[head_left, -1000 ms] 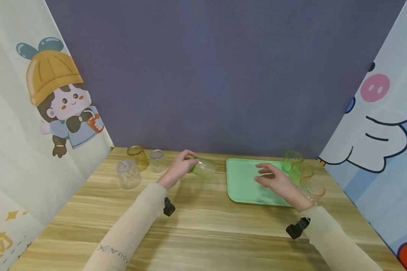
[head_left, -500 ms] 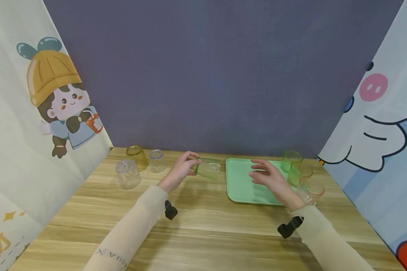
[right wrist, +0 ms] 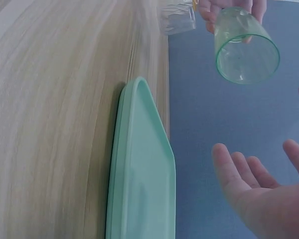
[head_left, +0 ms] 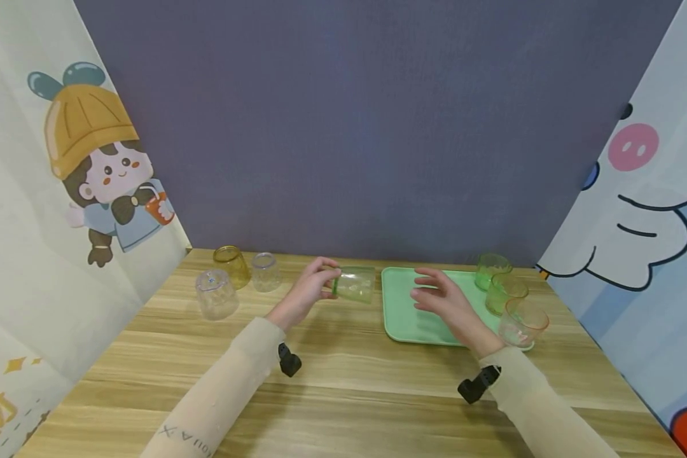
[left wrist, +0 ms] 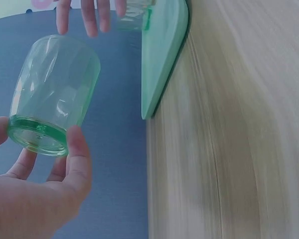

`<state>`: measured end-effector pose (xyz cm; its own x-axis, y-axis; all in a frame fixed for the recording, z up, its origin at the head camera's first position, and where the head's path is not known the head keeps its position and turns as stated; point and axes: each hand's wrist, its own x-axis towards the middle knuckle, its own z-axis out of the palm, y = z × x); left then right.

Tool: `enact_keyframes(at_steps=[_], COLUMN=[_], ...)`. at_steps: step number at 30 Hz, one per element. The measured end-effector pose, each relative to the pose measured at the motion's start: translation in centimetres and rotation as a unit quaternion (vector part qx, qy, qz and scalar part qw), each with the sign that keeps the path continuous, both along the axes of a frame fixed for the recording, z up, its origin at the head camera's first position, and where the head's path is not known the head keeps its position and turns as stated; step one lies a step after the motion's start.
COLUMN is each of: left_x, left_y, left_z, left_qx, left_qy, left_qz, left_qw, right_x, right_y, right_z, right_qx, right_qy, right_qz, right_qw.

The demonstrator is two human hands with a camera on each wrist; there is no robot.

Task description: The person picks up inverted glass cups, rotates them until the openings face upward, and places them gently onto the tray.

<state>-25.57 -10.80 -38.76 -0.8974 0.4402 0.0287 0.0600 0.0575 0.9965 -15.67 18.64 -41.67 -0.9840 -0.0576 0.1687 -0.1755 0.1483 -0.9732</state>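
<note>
By its base, my left hand (head_left: 308, 289) grips a clear green cup (head_left: 356, 284), tilted on its side with the mouth toward the right. The left wrist view shows thumb and fingers around the thick green bottom of the cup (left wrist: 55, 94). Over the light green tray (head_left: 399, 318) hovers my right hand (head_left: 446, 304), its fingers spread and slightly bent, holding nothing. In the right wrist view a gap separates the right hand (right wrist: 269, 194) from the rim of the cup (right wrist: 246, 59).
On the tray's right side stand two green cups (head_left: 492, 270) (head_left: 505, 296) and a pink-rimmed clear cup (head_left: 523, 323). Left on the wooden table (head_left: 332, 394) are an amber cup (head_left: 232, 267) and two clear cups (head_left: 216, 296) (head_left: 266, 273), upside down. A grey-blue panel (head_left: 366, 140) rises behind.
The green cup in my left hand has moved slightly right and turned more level, its mouth facing right. My right hand has shifted left over the tray, toward the cup.
</note>
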Motion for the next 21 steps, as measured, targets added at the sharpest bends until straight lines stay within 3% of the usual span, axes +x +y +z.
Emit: enact_keyframes(at_steps=[21], left_x=[0.8], left_y=[0.6], left_z=[0.1], left_qx=[0.035], left_qy=[-0.020], left_qz=[-0.017], left_qw=[0.9990], right_x=[-0.9], right_y=[-2.1], right_z=[0.8], right_qx=[-0.008], right_qy=[0.012], right_qz=[0.032], right_qw=[0.9994])
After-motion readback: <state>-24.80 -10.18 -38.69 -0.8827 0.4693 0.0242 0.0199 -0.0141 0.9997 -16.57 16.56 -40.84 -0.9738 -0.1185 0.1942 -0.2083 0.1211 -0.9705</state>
